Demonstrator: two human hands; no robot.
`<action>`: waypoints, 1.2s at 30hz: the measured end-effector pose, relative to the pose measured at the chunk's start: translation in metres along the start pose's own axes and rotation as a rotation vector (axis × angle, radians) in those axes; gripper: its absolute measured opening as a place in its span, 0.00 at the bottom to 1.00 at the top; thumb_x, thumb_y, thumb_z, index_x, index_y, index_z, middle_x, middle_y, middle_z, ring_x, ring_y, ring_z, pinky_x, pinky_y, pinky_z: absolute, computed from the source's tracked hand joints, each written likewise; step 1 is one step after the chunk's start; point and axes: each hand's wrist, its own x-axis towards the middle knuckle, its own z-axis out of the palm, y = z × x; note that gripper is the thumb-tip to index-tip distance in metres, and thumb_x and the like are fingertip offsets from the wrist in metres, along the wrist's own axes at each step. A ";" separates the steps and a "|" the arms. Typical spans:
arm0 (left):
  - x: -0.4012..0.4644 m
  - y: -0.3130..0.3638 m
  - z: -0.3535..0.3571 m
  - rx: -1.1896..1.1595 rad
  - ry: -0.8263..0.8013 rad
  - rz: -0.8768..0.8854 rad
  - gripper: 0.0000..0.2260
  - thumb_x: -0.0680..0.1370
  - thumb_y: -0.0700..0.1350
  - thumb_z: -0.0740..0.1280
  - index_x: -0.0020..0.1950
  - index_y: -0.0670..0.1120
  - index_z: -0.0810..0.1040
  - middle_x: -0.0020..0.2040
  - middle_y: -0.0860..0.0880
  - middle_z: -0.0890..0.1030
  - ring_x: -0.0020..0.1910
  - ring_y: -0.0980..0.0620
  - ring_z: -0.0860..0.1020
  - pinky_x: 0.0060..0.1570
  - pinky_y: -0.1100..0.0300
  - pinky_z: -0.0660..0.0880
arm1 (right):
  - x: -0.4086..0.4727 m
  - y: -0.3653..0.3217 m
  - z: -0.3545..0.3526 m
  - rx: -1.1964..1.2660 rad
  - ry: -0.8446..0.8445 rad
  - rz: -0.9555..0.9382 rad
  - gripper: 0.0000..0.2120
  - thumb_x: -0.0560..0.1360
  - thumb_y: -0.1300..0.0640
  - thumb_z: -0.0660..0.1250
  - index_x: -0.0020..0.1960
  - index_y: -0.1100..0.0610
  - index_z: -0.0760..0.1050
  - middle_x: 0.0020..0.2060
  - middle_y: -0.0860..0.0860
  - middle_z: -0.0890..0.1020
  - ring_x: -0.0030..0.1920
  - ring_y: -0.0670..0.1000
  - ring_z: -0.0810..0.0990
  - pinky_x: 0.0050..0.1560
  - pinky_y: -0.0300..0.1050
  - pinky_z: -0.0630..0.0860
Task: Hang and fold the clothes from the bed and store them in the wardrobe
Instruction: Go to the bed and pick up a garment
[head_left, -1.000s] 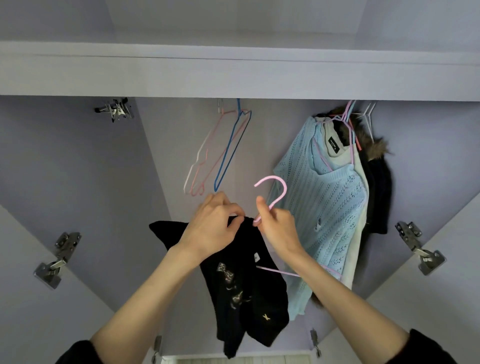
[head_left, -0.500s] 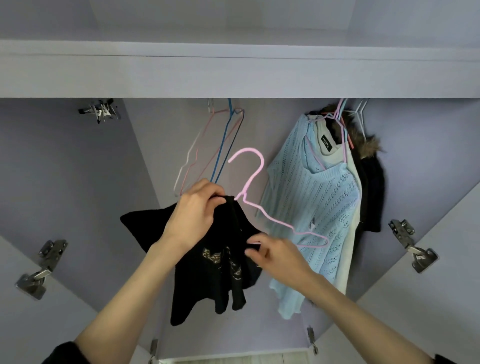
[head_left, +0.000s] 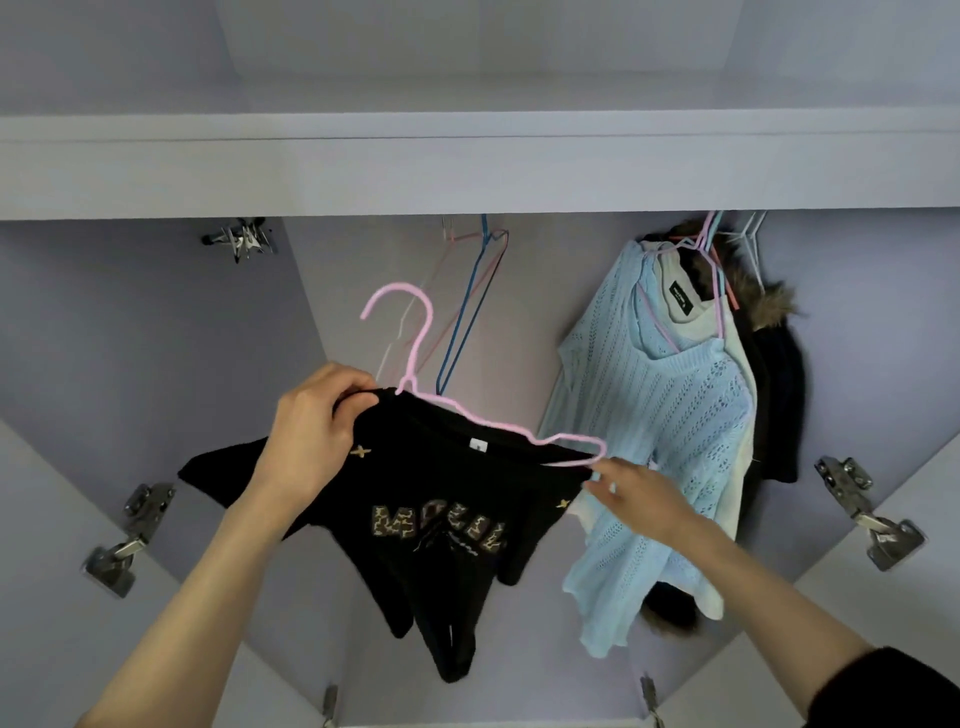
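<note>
In front of the open wardrobe, the left hand grips the collar of a black top beside the neck of a pink hanger. The right hand, arm raised, touches the top's far shoulder at the hanger's tip; its fingers are blurred, so its grip is unclear. Beyond, a blue sweater hangs, its hook hidden.

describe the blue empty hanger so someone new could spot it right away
Look under the wardrobe shelf, in the middle of the rail area. The blue hanger hangs there empty, behind the pink hanger being held. It is the only dark blue wire one, beside a paler pink one.
</note>
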 end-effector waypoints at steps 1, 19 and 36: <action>-0.003 -0.005 0.000 0.032 -0.018 -0.006 0.04 0.76 0.33 0.66 0.45 0.40 0.80 0.39 0.56 0.74 0.37 0.62 0.74 0.42 0.79 0.64 | -0.002 0.006 -0.007 0.013 0.047 -0.014 0.13 0.80 0.51 0.60 0.62 0.54 0.74 0.47 0.50 0.79 0.44 0.50 0.79 0.38 0.40 0.69; -0.008 0.024 0.041 -0.176 0.026 -0.010 0.03 0.75 0.37 0.68 0.43 0.43 0.79 0.41 0.56 0.78 0.41 0.63 0.77 0.43 0.79 0.66 | -0.006 -0.075 -0.073 0.310 0.213 -0.287 0.16 0.74 0.53 0.69 0.61 0.52 0.75 0.47 0.42 0.73 0.43 0.42 0.74 0.47 0.35 0.71; -0.028 0.003 0.048 -0.013 -0.198 0.020 0.04 0.78 0.43 0.66 0.49 0.43 0.78 0.44 0.56 0.76 0.40 0.55 0.76 0.43 0.57 0.75 | -0.006 -0.073 -0.087 0.558 0.216 -0.112 0.09 0.79 0.62 0.60 0.47 0.53 0.77 0.32 0.45 0.78 0.33 0.39 0.77 0.41 0.29 0.73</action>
